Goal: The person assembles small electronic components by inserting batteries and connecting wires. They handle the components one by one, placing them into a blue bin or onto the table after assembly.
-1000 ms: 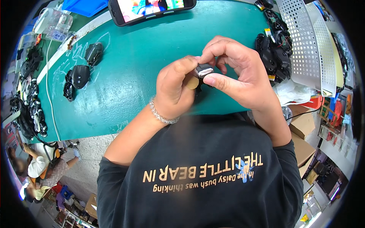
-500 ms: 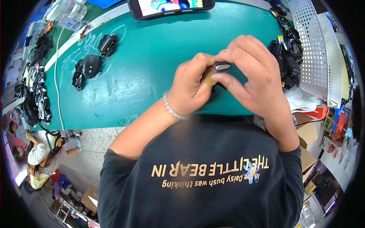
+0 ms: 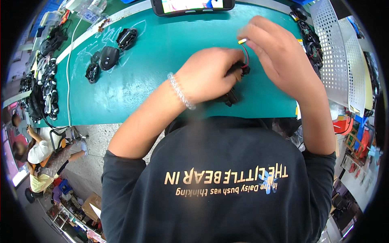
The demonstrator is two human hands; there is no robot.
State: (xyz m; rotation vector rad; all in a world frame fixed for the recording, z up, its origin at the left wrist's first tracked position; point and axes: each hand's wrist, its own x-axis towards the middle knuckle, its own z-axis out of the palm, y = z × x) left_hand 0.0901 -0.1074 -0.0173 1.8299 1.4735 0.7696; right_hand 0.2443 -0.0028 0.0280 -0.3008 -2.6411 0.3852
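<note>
Over the green table my left hand [image 3: 212, 75], with a clear beaded bracelet at its wrist, is closed around a black plastic device part [image 3: 245, 70]; the fingers cover most of it. Red and dark wires [image 3: 246, 54] rise from that part toward my right hand [image 3: 277, 54]. Between the thumb and fingers of that hand is a small yellow-and-white piece [image 3: 242, 41] at the wires' end. Below my left palm another dark piece [image 3: 231, 98] shows; whether it is joined to the held part I cannot tell.
Black plastic housings [image 3: 109, 58] lie left on the green table [image 3: 174, 36]. A lit phone [image 3: 192, 7] stands at the far edge. Dark wired parts [image 3: 314, 50] are heaped right, beside a perforated white metal rack [image 3: 330, 44]. A white cable [image 3: 69, 81] and bundled cords line the left.
My hands have moved apart, the right one up and away. Wires now stretch between them. The silver-and-black piece seen between my fingers is no longer visible. The whole view has shifted slightly.
</note>
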